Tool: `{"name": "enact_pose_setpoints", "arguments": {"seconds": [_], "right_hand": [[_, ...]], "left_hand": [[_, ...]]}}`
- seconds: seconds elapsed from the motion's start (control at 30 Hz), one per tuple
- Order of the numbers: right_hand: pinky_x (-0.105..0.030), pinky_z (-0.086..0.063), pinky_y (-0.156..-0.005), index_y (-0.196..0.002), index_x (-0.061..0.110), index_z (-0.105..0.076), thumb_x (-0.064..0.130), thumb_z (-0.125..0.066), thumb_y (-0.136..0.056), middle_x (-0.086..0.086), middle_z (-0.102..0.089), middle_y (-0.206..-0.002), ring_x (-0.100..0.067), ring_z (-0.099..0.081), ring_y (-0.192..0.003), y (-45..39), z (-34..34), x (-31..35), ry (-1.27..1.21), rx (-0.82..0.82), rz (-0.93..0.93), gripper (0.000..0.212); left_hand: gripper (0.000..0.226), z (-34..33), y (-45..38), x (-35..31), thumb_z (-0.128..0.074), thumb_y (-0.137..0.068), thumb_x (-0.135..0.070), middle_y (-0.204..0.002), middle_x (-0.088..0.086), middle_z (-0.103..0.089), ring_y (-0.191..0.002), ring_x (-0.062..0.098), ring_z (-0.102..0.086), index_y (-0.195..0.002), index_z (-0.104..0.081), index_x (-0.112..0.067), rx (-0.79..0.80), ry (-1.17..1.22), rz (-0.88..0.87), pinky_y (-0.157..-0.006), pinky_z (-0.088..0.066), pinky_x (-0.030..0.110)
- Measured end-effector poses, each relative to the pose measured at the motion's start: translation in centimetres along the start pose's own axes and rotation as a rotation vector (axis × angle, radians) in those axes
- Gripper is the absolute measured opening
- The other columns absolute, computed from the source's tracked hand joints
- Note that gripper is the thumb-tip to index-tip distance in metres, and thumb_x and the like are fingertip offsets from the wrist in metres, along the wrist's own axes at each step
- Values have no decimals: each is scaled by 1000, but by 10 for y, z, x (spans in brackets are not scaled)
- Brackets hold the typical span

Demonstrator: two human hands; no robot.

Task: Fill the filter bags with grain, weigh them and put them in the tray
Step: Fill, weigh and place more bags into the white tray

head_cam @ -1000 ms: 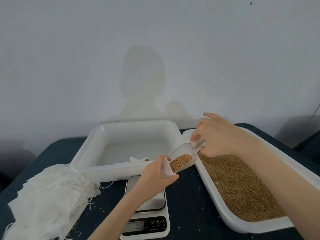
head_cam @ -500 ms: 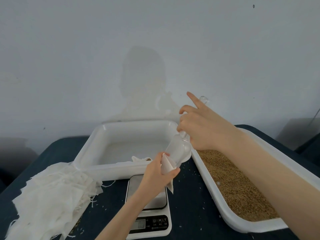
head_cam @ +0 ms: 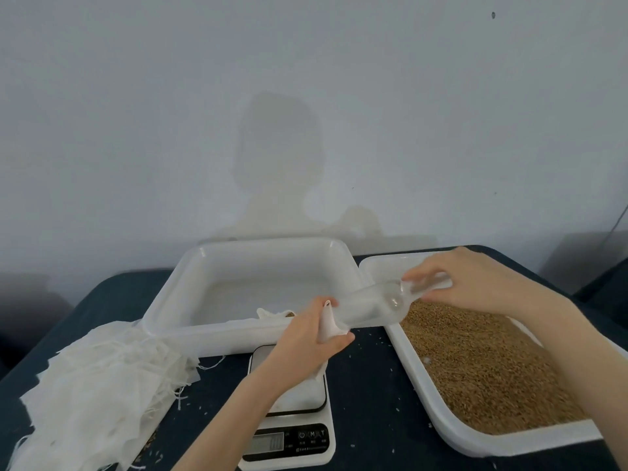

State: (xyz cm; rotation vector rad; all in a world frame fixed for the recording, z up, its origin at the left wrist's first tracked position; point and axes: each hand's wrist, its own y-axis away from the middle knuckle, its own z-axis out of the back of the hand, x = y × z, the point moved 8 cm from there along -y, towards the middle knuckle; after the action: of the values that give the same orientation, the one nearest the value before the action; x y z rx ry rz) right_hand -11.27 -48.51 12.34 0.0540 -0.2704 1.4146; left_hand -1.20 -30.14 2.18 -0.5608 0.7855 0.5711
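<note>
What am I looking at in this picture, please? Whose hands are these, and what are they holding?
The camera sits on a person's head and looks down at their own two hands. The left hand holds a small white filter bag open above a kitchen scale. The right hand holds a clear plastic scoop, its mouth at the bag. On the dark table lie a tray of grain, a nearly empty white tray, and a pile of unused bags.
</note>
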Motion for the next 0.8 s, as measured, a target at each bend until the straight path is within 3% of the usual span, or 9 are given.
{"name": "enact_pose_setpoints", "arguments": {"seconds": [0.07,0.17,0.27,0.4,0.5,0.57,0.63,0.7,0.8], "right_hand": [[-15,-38,-85,-98,60,-61,36,-74,-81,41,-58,-93,23,-50,-91,12,-2,-25,-148,-17,-63,32],[-14,-40,-86,-98,55,-61,31,-76,-79,36,-61,-96,19,-54,-90,31,-5,-62,-219,-26,-174,35],[-23,-43,-90,-112,41,-64,31,-75,-81,23,-64,-108,4,-56,-97,49,-12,-106,-90,34,-330,34],[-27,-53,-85,-107,44,-69,40,-74,-81,28,-64,-102,2,-61,-93,65,-38,-152,60,231,-457,27],[-17,-52,-68,-86,49,-71,41,-71,-82,38,-60,-74,7,-60,-73,65,-53,-165,138,279,-473,9],[-16,-50,-64,-64,56,-63,47,-68,-81,39,-55,-60,8,-57,-68,60,-56,-167,208,271,-464,21],[-17,-47,-60,-56,65,-55,42,-65,-82,40,-50,-50,5,-54,-59,54,-60,-167,246,270,-442,36],[-16,-47,-58,-55,69,-52,33,-67,-83,40,-51,-50,5,-54,-56,46,-69,-167,216,276,-393,48],[-21,-55,-75,-61,61,-63,24,-74,-81,31,-65,-71,7,-63,-74,42,-86,-171,33,289,-353,44]], "left_hand": [[44,-4,0,-2,-67,-84,-41,-91,-15,-51,-77,-14,-48,-115,-37,-40,33,-32,1,-64,-36,4],[54,-12,-1,-2,-70,-80,-38,-92,-17,-50,-83,-10,-49,-121,-36,-39,67,-59,0,-66,-36,8],[55,-19,-1,-2,-68,-79,-28,-91,-14,-52,-82,1,-52,-123,-36,-37,98,-77,-12,-68,-41,15],[56,-29,-4,-4,-63,-79,-19,-93,-17,-49,-85,-1,-50,-124,-36,-38,139,-102,-25,-69,-39,14],[54,-38,-6,-4,-61,-80,-19,-95,-18,-48,-89,1,-50,-121,-34,-41,171,-96,-17,-73,-40,17],[53,-44,-7,-4,-61,-80,-20,-96,-17,-49,-90,2,-51,-119,-33,-44,181,-87,-12,-72,-41,16],[53,-47,-9,-4,-61,-80,-22,-95,-17,-49,-89,2,-51,-117,-32,-48,180,-87,-7,-69,-40,13],[54,-50,-10,-4,-60,-79,-24,-95,-18,-48,-89,1,-51,-115,-31,-51,181,-92,-5,-68,-39,14],[54,-51,-11,-2,-61,-80,-24,-96,-22,-47,-91,-1,-50,-114,-29,-53,183,-104,-1,-69,-39,13]]}}
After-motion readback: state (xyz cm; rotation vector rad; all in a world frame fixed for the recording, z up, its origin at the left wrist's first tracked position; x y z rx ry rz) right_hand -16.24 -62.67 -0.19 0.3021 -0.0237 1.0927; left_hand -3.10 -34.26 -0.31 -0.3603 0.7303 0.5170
